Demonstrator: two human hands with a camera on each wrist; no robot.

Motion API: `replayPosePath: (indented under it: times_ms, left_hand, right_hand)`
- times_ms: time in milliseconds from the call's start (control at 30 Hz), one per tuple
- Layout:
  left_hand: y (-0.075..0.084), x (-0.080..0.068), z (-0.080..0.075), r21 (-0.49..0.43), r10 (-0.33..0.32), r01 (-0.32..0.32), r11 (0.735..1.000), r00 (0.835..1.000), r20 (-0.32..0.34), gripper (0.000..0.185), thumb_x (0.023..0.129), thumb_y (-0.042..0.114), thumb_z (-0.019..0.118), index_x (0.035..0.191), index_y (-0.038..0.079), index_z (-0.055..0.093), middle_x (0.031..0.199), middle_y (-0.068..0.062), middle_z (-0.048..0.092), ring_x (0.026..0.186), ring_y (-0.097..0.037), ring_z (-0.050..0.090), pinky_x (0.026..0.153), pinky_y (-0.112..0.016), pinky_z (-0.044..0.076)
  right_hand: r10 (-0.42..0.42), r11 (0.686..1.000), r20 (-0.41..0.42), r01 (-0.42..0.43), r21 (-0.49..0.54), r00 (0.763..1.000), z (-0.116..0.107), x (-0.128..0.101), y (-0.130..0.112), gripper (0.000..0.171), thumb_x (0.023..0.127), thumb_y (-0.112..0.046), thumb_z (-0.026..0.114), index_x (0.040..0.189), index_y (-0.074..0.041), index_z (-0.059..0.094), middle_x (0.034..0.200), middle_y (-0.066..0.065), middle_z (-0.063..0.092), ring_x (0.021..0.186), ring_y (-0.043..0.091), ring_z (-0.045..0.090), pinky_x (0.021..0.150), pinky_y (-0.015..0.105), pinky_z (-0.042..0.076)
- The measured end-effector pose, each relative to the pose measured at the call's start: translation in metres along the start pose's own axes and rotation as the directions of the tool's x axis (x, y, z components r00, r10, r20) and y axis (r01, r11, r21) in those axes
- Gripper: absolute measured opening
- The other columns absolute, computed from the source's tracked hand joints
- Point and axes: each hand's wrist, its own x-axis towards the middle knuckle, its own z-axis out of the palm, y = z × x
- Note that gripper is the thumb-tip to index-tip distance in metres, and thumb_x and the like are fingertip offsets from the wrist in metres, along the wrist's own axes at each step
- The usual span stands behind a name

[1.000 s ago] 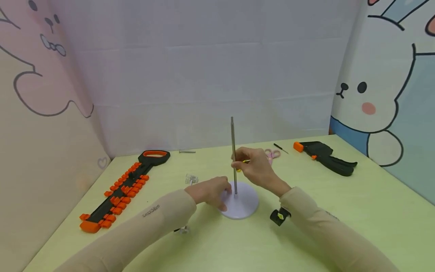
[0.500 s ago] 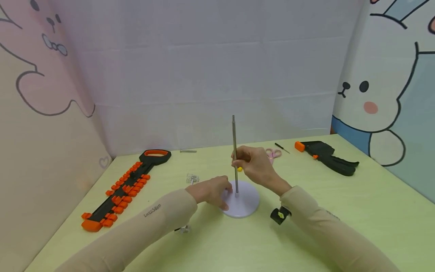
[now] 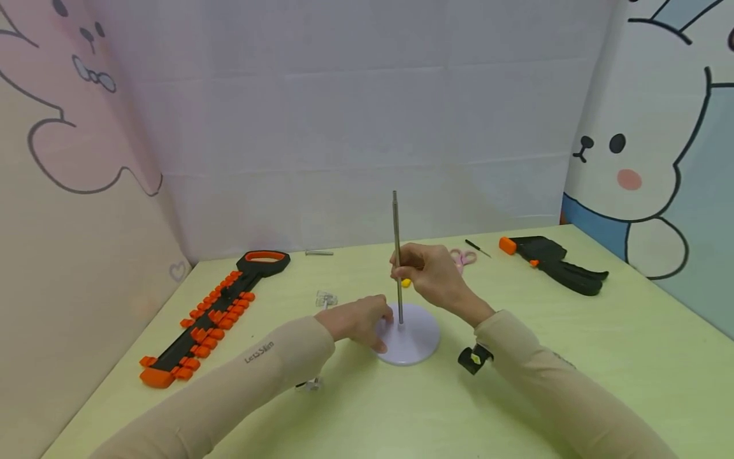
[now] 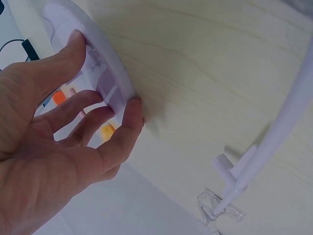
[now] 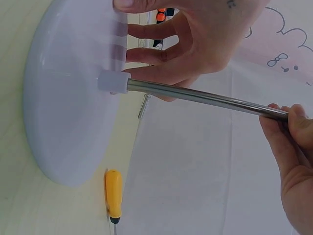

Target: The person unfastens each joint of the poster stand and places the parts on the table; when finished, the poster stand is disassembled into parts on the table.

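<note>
A round white base [image 3: 421,335] lies flat on the table with a slim metal rod [image 3: 397,223] standing upright from the white socket [image 5: 113,81] at its middle. My left hand [image 3: 360,320] holds the base at its left edge, with curved fingers and thumb spread along the rim [image 4: 115,63] in the left wrist view. Around the rod's middle, my right hand [image 3: 432,274] pinches it between thumb and fingers. Seen from the right wrist, the rod's lower end sits in the socket, and the pinching fingers [image 5: 279,142] are well above it.
At left lies a black rack with orange clips [image 3: 212,319]. A white rod with clear clips [image 4: 274,132] lies by my left forearm. Behind my right hand are a yellow-handled screwdriver [image 5: 114,193], pink scissors [image 3: 463,258] and a black-and-orange clamp-like tool [image 3: 553,264]. A small metal rod [image 3: 318,253] lies at back.
Both hands keep their hold on the rod and base. The whole scene shifts slightly in the head view, and my right fingers shift a little around the rod.
</note>
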Motion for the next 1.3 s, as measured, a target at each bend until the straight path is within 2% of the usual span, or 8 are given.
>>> replayPosePath:
  times_ms: [300, 667, 867, 1100, 1300]
  left_hand:
    - [-0.002, -0.001, -0.001, 0.023, 0.01, -0.01, 1.0, 1.0, 0.011, 0.048, 0.073, 0.023, 0.084, 0.113, 0.003, 0.067, 0.096, -0.003, 0.052, 0.091, -0.016, 0.052, 0.083, -0.028, 0.044]
    - [-0.004, 0.001, 0.0, 0.045, 0.018, -0.019, 0.999, 1.0, 0.021, 0.049, 0.074, 0.025, 0.083, 0.115, 0.005, 0.067, 0.096, -0.002, 0.051, 0.09, -0.015, 0.051, 0.082, -0.026, 0.044]
    - [-0.003, 0.004, -0.002, 0.03, 0.023, -0.024, 0.999, 0.999, 0.03, 0.049, 0.075, 0.025, 0.082, 0.117, 0.005, 0.066, 0.098, -0.003, 0.052, 0.091, -0.015, 0.051, 0.083, -0.026, 0.044]
    - [-0.002, 0.002, -0.001, 0.021, 0.004, -0.004, 1.0, 1.0, 0.029, 0.048, 0.074, 0.024, 0.083, 0.116, 0.005, 0.066, 0.099, -0.003, 0.052, 0.092, -0.015, 0.052, 0.084, -0.026, 0.044]
    - [0.0, 0.0, -0.002, 0.021, -0.003, 0.003, 1.0, 1.0, 0.03, 0.049, 0.075, 0.024, 0.083, 0.117, 0.005, 0.066, 0.1, -0.002, 0.052, 0.093, -0.015, 0.053, 0.083, -0.026, 0.045]
  right_hand:
    - [-0.016, 1.0, 0.024, 0.016, 0.009, 1.0, 0.001, 0.001, 0.0, 0.014, 0.082, 0.014, 0.064, 0.088, 0.002, 0.066, 0.079, 0.006, 0.067, 0.073, 0.016, 0.068, 0.064, 0.028, 0.055]
    - [-0.006, 1.0, 0.062, 0.004, 0.021, 0.998, -0.005, 0.002, 0.0, 0.014, 0.083, 0.014, 0.063, 0.091, 0.003, 0.066, 0.081, 0.007, 0.068, 0.075, 0.018, 0.068, 0.069, 0.029, 0.055]
    - [-0.049, 0.996, 0.026, 0.047, 0.077, 0.998, -0.017, 0.005, -0.009, 0.018, 0.083, 0.015, 0.061, 0.097, 0.004, 0.064, 0.083, 0.01, 0.067, 0.077, 0.024, 0.068, 0.074, 0.03, 0.054]
    - [-0.01, 0.998, 0.019, 0.009, 0.069, 1.0, -0.021, 0.006, -0.01, 0.021, 0.085, 0.012, 0.062, 0.106, 0.006, 0.063, 0.086, 0.011, 0.066, 0.08, 0.022, 0.068, 0.074, 0.029, 0.054]
    - [0.002, 0.998, -0.03, -0.001, 0.056, 1.0, -0.024, 0.006, -0.008, 0.029, 0.085, 0.008, 0.063, 0.11, -0.001, 0.053, 0.088, 0.016, 0.067, 0.078, 0.025, 0.068, 0.071, 0.033, 0.055]
